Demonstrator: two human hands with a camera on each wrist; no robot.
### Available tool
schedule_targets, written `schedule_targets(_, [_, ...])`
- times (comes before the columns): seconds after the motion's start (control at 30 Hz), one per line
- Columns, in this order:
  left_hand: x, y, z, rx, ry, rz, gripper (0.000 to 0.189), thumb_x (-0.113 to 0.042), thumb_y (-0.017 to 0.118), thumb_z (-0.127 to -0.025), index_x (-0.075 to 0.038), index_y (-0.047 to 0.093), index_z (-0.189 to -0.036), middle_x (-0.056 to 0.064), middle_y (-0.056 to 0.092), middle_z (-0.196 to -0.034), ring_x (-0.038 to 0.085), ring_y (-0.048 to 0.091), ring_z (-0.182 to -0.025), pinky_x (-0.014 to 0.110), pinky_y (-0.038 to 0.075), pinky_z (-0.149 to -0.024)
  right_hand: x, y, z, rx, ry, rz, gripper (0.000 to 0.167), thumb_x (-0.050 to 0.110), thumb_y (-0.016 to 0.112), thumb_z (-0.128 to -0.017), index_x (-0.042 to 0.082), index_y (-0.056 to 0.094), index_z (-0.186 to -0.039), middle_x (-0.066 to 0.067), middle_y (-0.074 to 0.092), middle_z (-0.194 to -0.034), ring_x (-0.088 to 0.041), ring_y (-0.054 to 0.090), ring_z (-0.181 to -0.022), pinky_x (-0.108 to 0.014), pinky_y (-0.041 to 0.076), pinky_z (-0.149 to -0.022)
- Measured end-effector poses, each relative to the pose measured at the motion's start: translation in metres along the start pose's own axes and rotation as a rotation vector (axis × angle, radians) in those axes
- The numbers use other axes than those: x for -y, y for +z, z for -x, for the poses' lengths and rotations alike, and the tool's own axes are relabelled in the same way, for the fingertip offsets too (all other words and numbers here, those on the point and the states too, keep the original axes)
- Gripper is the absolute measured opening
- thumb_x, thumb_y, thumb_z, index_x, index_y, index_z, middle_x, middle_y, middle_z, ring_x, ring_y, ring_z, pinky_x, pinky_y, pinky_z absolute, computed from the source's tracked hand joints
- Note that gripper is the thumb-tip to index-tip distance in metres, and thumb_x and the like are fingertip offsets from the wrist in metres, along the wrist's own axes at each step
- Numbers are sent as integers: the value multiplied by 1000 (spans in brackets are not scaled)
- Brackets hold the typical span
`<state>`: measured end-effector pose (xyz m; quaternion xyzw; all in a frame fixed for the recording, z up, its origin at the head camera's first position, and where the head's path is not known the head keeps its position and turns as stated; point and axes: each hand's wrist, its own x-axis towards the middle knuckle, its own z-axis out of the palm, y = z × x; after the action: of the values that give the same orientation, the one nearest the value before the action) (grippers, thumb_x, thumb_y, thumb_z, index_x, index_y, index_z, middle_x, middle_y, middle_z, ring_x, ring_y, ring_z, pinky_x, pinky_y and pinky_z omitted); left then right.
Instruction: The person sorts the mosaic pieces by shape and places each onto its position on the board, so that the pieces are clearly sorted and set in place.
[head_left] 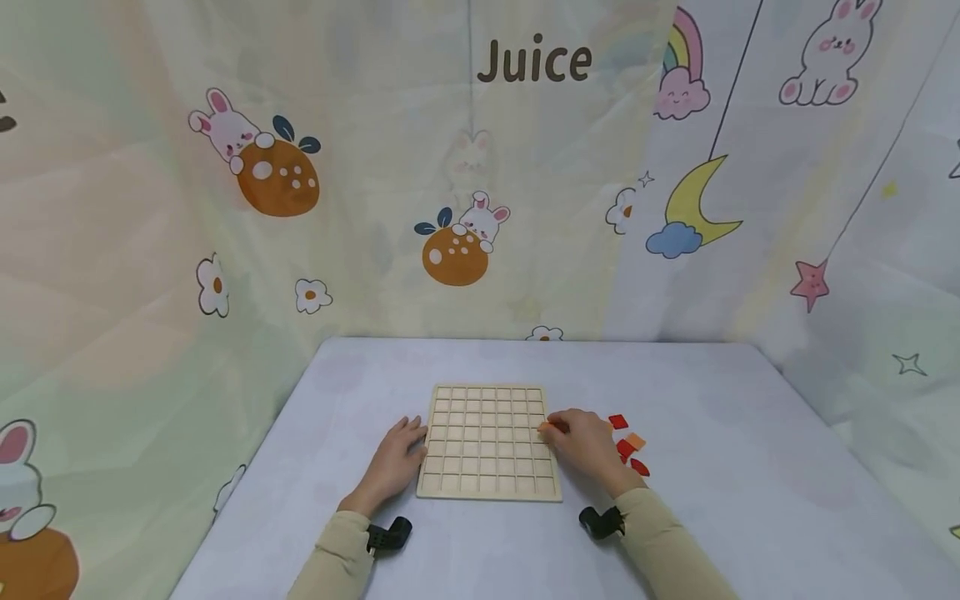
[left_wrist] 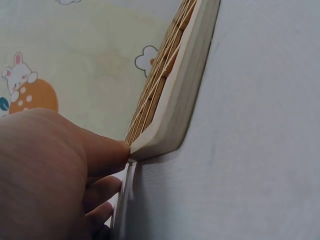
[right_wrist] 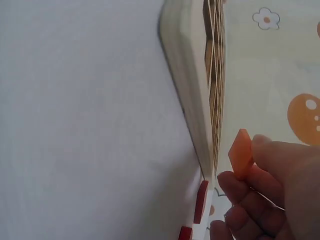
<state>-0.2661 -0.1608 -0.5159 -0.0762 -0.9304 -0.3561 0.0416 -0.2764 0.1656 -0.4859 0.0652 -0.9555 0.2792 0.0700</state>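
Observation:
A pale wooden grid board with rows of square cells lies flat on the table. Along its left edge rests my left hand, fingers fairly straight; the left wrist view shows the thumb touching the board's rim. My right hand is at the board's right edge and pinches an orange tile between thumb and fingers. That tile looks diamond-shaped in the right wrist view and is held above the board's level.
Right of the right hand lie several loose tiles: a red tile, an orange tile and a red rounded tile among them. A white cloth covers the table. A printed curtain hangs behind and at both sides.

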Motion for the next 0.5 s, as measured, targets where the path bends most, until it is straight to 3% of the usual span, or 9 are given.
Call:
schedule_targets(0.23, [3,4,1,10,-1,-12,41,-11,60,-95,1,57,-134,16,42,-150,37,25,-145,57,23,-118,4,3,1,38,8,34,41,35,76,-85,10,71,-118,-3,70,-107,-21,60,-97,-40,58,-85])
schedule_targets(0.5, [3,3,1,16,-4,-9,41,-12,58,-96,0,55,-135,15,40,-152,36,23,-146,57,21,-118,1,1,-2,84,-94,157,31,25,80,-82,8,75,-107,0,66,-88,-15,58,-80,-31,57,-74])
